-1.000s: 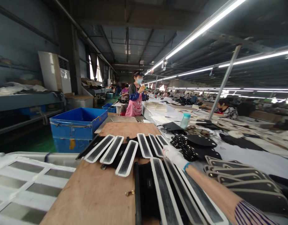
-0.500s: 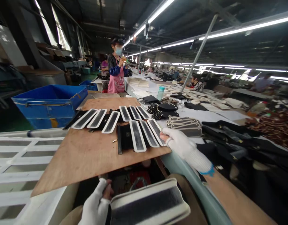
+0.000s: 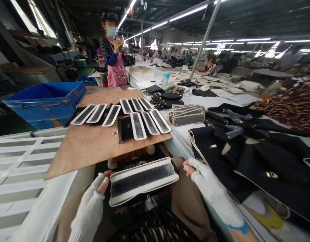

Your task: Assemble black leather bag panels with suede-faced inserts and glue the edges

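Observation:
My left hand [image 3: 90, 206], in a white fingerless glove, holds the left end of a long black strip with a white border [image 3: 142, 179] above my lap. At the strip's right end is my right hand [image 3: 207, 186], also gloved, its fingers curled near or on the edge; I cannot tell if they grip it. Several similar strips [image 3: 134, 117] lie fanned out on a plywood board [image 3: 79, 148] in front of me.
A blue bin [image 3: 44, 102] stands at the left and a white grid frame [image 3: 16, 158] lies beside the board. Black leather pieces [image 3: 248, 144] and stacked strips [image 3: 186, 116] cover the table on the right. A person in a pink apron [image 3: 113, 57] stands further back.
My right hand left the strips on the board and came down to the strip over my lap. The view tilted down and the held strip rose towards the middle.

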Tool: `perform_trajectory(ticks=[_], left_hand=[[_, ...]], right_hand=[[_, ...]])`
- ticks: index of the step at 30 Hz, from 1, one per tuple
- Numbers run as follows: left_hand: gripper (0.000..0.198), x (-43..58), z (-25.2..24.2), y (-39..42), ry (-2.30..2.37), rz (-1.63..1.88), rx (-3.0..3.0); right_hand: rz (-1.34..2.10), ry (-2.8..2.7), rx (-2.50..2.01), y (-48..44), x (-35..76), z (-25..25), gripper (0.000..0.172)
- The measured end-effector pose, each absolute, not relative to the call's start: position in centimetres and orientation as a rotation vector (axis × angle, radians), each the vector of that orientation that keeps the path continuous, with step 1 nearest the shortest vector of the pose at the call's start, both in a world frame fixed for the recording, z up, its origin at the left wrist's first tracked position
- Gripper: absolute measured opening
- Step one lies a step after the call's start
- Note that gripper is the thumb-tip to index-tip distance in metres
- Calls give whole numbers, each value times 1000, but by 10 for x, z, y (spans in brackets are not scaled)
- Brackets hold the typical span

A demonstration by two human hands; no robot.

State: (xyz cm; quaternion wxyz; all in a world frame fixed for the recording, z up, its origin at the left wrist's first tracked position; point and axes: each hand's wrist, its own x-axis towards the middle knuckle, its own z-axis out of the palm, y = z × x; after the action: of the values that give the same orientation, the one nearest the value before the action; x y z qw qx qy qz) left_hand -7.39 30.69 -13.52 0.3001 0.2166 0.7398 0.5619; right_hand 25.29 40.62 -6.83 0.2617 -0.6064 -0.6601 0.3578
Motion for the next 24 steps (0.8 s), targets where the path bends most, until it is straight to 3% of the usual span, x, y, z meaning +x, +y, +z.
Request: perform_trajectory(ticks=[3, 7, 10, 13, 24], left_hand=[[52, -70, -110, 279, 2176, 1340, 840], [21, -47, -98, 239, 2511, 1098, 1955], [37, -24, -105, 220, 2395, 712, 2555], [44, -13, -107, 220, 2383, 517, 2652], [46, -5, -69, 272, 2349, 471, 2308]], right_hand=[[826, -1926, -1565, 389, 252, -65, 21], [589, -2194, -1186, 359, 235, -61, 16], [315, -2316, -896, 344, 220, -68, 17], [113, -2363, -843, 346, 209, -75, 16], [245, -2552, -822, 366, 173, -72, 19]])
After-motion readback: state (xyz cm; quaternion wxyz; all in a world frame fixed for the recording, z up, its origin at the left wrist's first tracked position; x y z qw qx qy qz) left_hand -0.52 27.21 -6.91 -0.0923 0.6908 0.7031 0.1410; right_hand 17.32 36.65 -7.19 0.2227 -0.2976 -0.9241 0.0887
